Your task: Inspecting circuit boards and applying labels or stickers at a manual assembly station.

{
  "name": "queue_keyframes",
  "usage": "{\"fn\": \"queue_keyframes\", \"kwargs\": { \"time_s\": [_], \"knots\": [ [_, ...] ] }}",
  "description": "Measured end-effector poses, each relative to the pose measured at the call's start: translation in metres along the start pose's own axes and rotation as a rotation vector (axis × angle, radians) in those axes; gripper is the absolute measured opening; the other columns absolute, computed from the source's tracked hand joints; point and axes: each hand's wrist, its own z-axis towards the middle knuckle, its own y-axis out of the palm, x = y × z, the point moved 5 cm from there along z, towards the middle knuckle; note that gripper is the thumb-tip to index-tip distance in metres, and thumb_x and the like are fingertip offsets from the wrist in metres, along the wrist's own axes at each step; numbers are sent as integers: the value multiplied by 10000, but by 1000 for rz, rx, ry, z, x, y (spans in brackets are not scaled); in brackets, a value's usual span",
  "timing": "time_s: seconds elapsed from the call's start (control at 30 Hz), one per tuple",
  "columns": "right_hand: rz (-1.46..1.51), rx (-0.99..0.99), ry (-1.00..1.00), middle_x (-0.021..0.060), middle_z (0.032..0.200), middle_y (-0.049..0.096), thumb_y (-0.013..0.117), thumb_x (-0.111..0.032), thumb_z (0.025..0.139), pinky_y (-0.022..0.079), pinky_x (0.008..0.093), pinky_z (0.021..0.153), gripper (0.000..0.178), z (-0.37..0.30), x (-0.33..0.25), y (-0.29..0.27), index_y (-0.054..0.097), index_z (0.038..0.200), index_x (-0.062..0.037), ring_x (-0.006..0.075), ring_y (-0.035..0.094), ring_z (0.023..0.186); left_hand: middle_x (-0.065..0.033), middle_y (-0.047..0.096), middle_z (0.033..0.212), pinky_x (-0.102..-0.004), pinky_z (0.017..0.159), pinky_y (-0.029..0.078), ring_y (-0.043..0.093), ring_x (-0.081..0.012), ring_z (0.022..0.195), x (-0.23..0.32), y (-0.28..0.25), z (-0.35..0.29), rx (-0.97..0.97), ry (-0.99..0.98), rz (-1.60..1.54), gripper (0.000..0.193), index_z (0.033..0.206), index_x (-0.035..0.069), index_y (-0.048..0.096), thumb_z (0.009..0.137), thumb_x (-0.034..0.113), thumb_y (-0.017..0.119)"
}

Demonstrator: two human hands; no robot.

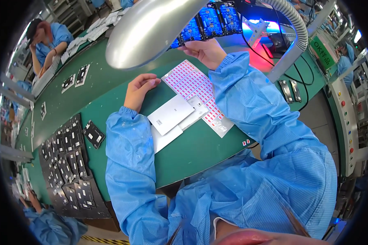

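My right hand [205,52] reaches under the silver lamp head, its fingers closed at the lower edge of a row of circuit boards [212,21] glowing in blue light. Part of its grip is hidden. My left hand [141,90] rests above the green mat with fingers curled in and nothing visible in them. Between my forearms lies a sheet of small red stickers [188,77]. A flat white rectangular piece [171,115] overlaps it, lying on another pale piece [198,109] and a white sheet [167,141].
The silver lamp head [151,32] hangs close over my hands, on a ribbed arm [300,28]. At left a dark tray [71,163] holds many black parts; one black part [94,134] lies beside it. Black cables [300,77] run at right. A co-worker [49,45] sits opposite.
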Motion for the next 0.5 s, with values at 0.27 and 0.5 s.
{"fn": "queue_keyframes", "kwargs": {
  "time_s": [0.27,0.5],
  "knots": [
    [-19,6,43,119,908,638,608,11,774,515,269,710,182,-8,3,10,610,956,22,244,630,866,-120,614,967,-275,865,445,586,-189,953,2,-3,1,8,4,51,217,1038,-35,558,852,73,533],
    [21,7,-1,116,917,639,607,6,778,520,268,700,191,-10,1,9,606,969,22,244,630,876,-117,617,966,-279,846,449,595,-186,933,0,1,3,11,10,33,211,1026,-37,566,846,71,540]
  ]
}}
